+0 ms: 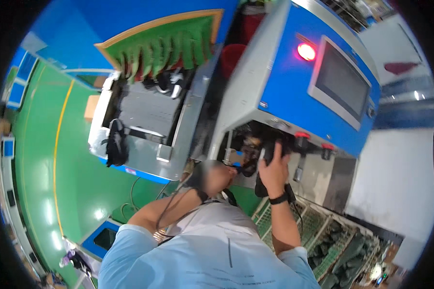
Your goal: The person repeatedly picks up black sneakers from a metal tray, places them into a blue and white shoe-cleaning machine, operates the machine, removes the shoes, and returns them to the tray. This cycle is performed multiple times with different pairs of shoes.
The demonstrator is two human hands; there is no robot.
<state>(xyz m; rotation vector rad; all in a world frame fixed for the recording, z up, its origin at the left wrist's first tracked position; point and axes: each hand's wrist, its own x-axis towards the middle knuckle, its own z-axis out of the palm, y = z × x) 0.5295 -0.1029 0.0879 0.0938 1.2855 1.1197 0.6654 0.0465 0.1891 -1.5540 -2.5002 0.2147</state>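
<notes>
My right hand (274,174), with a black band at the wrist, is at the low opening of a blue and white machine (279,91). Its thumb and fingers are around a dark item (269,153), whose kind I cannot make out; the index finger lies straight along it. Left of it, my left hand (218,178) is partly blurred. Its fingers are curled at the opening's left side, close to dark parts (248,166) inside. What they hold, if anything, is hidden.
Two red-topped buttons (302,137) sit below the machine's screen (340,82), near a lit red lamp (306,51). At left, a conveyor (147,108) runs under a green strip curtain (164,43); a black piece (116,143) hangs at its edge. A mesh rack (318,226) stands lower right.
</notes>
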